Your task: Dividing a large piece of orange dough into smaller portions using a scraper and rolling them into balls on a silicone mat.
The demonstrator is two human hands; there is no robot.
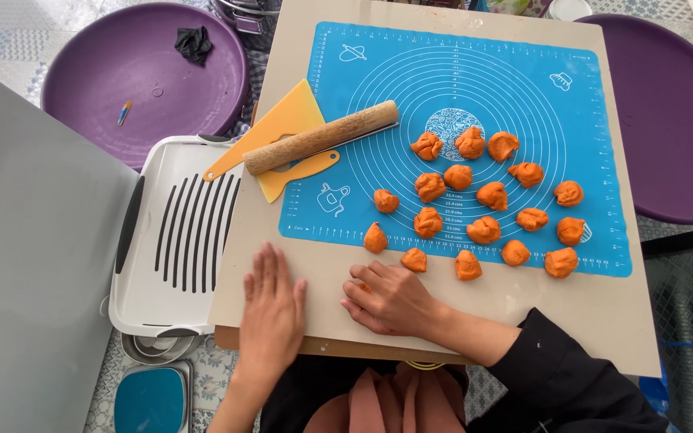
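My left hand [270, 313] lies flat, fingers together, on the beige board [290, 240] near its front left edge, holding nothing. My right hand [391, 301] rests palm down on the board just in front of the blue silicone mat [547, 112], and a bit of orange dough [362, 287] shows under its fingers. Several rough orange dough pieces [459, 176] are scattered over the mat's centre and front edge. A wooden rolling pin [322, 136] lies diagonally across the mat's left edge, on top of a yellow plastic scraper [290, 116].
A white tray with black slots [178, 232] sits left of the board. Purple round stools stand at back left [122, 64] and at right [675, 112]. A grey panel [34, 265] fills the left side. A small scale with a blue top [150, 401] is on the floor.
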